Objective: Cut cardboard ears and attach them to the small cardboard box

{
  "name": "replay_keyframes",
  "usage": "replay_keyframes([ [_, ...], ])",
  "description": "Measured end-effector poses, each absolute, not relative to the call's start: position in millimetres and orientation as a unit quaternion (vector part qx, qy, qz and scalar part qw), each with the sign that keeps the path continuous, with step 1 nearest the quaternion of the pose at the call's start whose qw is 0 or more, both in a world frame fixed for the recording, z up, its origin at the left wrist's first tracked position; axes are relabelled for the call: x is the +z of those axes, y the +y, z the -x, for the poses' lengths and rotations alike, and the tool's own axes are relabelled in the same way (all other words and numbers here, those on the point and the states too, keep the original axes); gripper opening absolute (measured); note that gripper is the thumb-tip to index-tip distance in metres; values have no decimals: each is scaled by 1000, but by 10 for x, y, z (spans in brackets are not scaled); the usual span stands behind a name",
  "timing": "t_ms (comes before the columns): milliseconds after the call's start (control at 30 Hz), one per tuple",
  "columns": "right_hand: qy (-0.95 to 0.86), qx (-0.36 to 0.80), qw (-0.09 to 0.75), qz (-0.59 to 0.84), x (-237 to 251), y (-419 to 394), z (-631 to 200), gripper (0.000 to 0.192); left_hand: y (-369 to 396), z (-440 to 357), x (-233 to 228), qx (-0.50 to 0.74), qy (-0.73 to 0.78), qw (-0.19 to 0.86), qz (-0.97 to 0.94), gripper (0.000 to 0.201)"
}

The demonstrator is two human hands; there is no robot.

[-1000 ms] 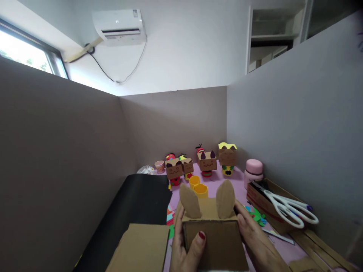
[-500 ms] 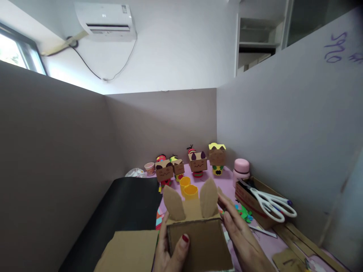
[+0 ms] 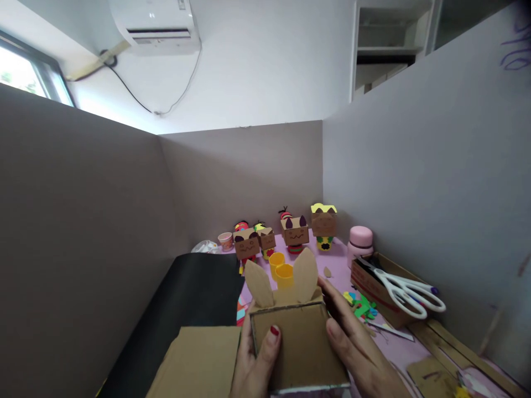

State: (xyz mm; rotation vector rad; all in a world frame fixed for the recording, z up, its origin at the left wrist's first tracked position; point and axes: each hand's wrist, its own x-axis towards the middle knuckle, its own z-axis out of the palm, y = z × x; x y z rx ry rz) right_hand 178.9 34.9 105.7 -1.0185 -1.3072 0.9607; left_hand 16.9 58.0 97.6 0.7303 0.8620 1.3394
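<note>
A small cardboard box with two pointed, ear-shaped pieces standing up from its far edge is held close to me. My left hand grips its left side, the red-nailed thumb lying over the near face. On the right side, my right hand presses with its thumb at the near edge and its fingers along the side. Just beyond the ears stand two yellow cups. A flat cardboard sheet lies left of my left hand.
Cardboard-headed figures stand at the back of the pink table. To the right are a pink bottle, a cardboard box of tools with white-handled scissors, and colourful scraps. A black sheet covers the left side.
My right thumb and fingers have closed in on the box's right side. The view has shifted slightly, and a small cardboard leaf-shaped piece now shows on the table behind my right hand.
</note>
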Motion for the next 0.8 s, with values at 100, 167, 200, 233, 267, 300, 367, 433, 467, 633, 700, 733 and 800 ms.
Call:
replay_keyframes([
  [100,-551,389,585,450,1041,353,-1780,68,562,-179,992,590,381,637,-318,103],
  [167,-561,375,581,455,1027,360,-1780,66,547,-200,1011,595,362,648,-308,105],
  [200,-565,370,578,458,1021,363,-1781,66,541,-214,1019,596,353,655,-302,106],
  [233,-566,366,576,463,1016,365,-1781,65,537,-229,1023,597,346,660,-297,107],
  [267,-564,364,575,468,1012,365,-1780,65,535,-243,1022,601,340,661,-295,108],
  [300,-558,364,577,473,1011,364,-1776,64,536,-255,1016,606,337,657,-296,108],
  [367,-546,368,582,477,1012,358,-1765,64,544,-271,991,616,334,644,-306,108],
  [433,-541,373,582,478,1019,351,-1753,65,556,-274,960,624,344,624,-321,108],
  [467,-539,375,582,479,1023,350,-1747,66,561,-274,947,626,356,612,-326,108],
  [633,-529,386,587,476,1031,356,-1735,66,570,-276,932,624,383,591,-340,110],
  [700,-520,398,588,475,1028,360,-1736,66,566,-282,943,622,377,599,-337,115],
  [733,-514,407,588,473,1027,361,-1738,67,563,-284,948,621,379,599,-336,118],
  [800,-507,425,588,466,1031,360,-1740,68,560,-280,954,619,388,593,-340,116],
])
